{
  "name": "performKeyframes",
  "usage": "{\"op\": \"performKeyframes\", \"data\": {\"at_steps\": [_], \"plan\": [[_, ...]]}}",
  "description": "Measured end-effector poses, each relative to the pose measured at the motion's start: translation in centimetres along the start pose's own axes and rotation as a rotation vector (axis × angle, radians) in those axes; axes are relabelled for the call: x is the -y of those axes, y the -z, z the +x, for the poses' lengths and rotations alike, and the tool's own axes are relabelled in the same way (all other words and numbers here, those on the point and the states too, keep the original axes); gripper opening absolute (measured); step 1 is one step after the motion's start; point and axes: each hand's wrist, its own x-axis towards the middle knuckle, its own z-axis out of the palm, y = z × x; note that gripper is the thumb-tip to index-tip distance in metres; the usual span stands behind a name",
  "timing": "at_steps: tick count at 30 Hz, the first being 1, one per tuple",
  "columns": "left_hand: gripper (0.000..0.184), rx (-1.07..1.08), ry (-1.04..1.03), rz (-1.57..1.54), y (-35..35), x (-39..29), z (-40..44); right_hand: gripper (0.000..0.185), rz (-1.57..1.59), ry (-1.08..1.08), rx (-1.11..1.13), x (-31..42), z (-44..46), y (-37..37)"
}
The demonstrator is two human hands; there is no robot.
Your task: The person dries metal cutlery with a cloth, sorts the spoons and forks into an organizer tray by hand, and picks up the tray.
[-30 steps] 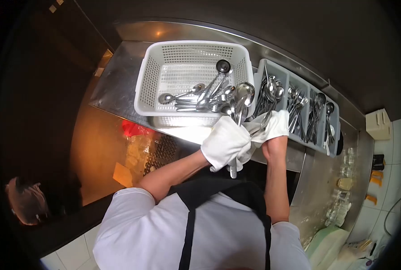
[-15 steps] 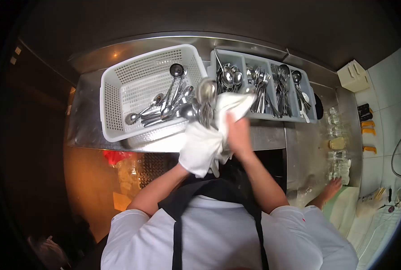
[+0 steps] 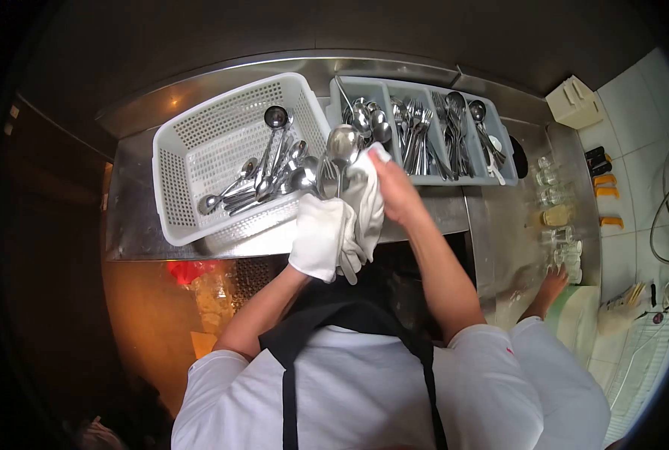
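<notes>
A white cloth [image 3: 363,196] is wrapped over my left hand [image 3: 318,234], which is closed round a bunch of cutlery. From the bunch stick up a large spoon [image 3: 344,144] and a fork [image 3: 327,177]; handle ends poke out below. My left fingers are hidden under the cloth. My right hand [image 3: 397,193] pinches another part of the cloth just right of the spoon. Behind my left hand, a white perforated basket [image 3: 166,214] holds several spoons and a small ladle [image 3: 276,117]. A grey cutlery tray [image 3: 508,154] with sorted spoons and forks lies beyond my right hand.
The basket and tray stand on a steel counter [image 3: 128,217] against a wall. Glasses [image 3: 556,216] line the right side, near another person's hand [image 3: 552,289]. Orange-handled tools [image 3: 608,192] hang on the tiled wall, below a white box [image 3: 574,103].
The spoon and cloth, blurred before, now show sharply. The large spoon stands clear of the cloth, and my right hand has shifted slightly up. The whole view has shifted a little.
</notes>
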Motion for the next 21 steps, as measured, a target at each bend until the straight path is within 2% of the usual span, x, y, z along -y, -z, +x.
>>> {"op": "performKeyframes", "data": {"at_steps": [1, 4, 5, 8, 9, 12, 13, 14, 16, 17, 19, 21], "plan": [[0.005, -0.039, -0.004, 0.093, 0.0, 0.2, -0.4, 0.055, -0.015, 0.005, 0.038, 0.9, -0.2, 0.3], [0.009, -0.052, -0.301, 0.223, 1.3, 0.8, -1.0, 0.058, -0.024, 0.163, 0.039, -0.6, -1.7, 0.5], [0.011, 0.081, -0.132, 0.046, 2.3, -0.8, -1.0, 0.059, 0.084, 0.257, 0.035, -1.3, -2.3, 0.3], [0.012, 0.061, -0.367, 0.268, 3.0, -0.8, -1.3, 0.058, 0.377, 0.456, 0.213, -1.4, -4.0, -0.7], [0.015, 0.007, -0.418, 0.254, 3.0, -0.6, -0.8, 0.05, 0.516, 0.493, 0.306, -1.5, -4.9, -0.3], [0.017, 0.054, -0.343, 0.239, 3.0, -0.3, -0.8, 0.044, -0.622, 0.77, 0.167, 2.3, -8.6, 0.7], [0.016, 0.038, -0.478, 0.263, 3.8, -1.4, 0.1, 0.038, -0.909, 0.859, 0.133, 4.0, -9.5, 0.5], [0.014, 0.073, -0.41, 0.273, 3.6, -1.7, -0.1, 0.036, -0.811, 0.995, -0.016, 3.2, -9.5, 0.1], [0.007, 0.141, -0.293, 0.245, 3.3, -2.7, -0.3, 0.035, -0.924, 1.141, -0.135, 2.7, -9.1, 0.2], [0.006, 0.177, -0.157, 0.067, 3.4, -4.6, 0.5, 0.035, -0.998, 1.133, -0.129, 2.6, -8.5, 0.4], [0.019, 0.208, 0.142, -0.272, 3.6, -9.1, 1.8, 0.037, -1.078, 1.141, -0.124, 3.2, -7.2, -0.2], [0.019, 0.212, 0.027, -0.199, 3.5, -8.9, 1.9, 0.039, -0.862, 0.951, -0.113, 3.4, -6.5, 0.1]]}}
